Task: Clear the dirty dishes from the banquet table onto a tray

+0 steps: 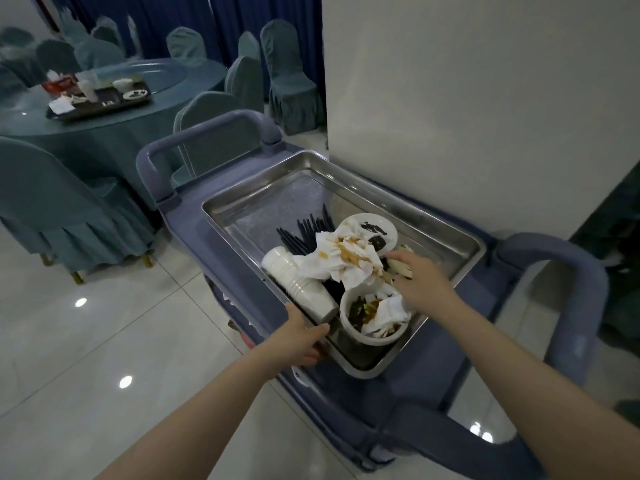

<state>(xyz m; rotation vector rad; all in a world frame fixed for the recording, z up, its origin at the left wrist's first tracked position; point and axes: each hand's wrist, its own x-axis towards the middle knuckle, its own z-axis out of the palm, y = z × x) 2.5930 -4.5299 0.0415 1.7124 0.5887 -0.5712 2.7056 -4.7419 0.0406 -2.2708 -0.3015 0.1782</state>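
While my left hand point(300, 341) grips the near-left rim of the steel tray point(464, 245), thumb on top of the edge and fingers curled beneath, my right hand point(417, 280) reaches in over the pile, fingers loosely extended and touching the crumpled, brown-stained paper napkins point(346, 263); whether anything is pinched beneath them I cannot tell.

Tray: rectangular, rounded corners, shallow walls, dull scratched metal. Far half bare. It sits on the top shelf of a blue-grey plastic cart point(194, 233) with looped tubular handles at both ends.

Contents, all in the near half:
- round white bowl point(372, 334), near corner, holding dark leftovers and a wet wad of tissue
- stack of ribbed white cups point(298, 280), lying on its side, left of the napkins
- black chopsticks point(308, 230), fanned, partly under the napkins
- white plate point(379, 230) with dark smears, far side of the heap

Surroundings: glossy pale floor tiles; white wall on the right. Far left, a round banquet table point(166, 95) in teal cloth carries a dark tray point(100, 110) with more used dishes. Teal skirted chairs point(55, 206) ring it.
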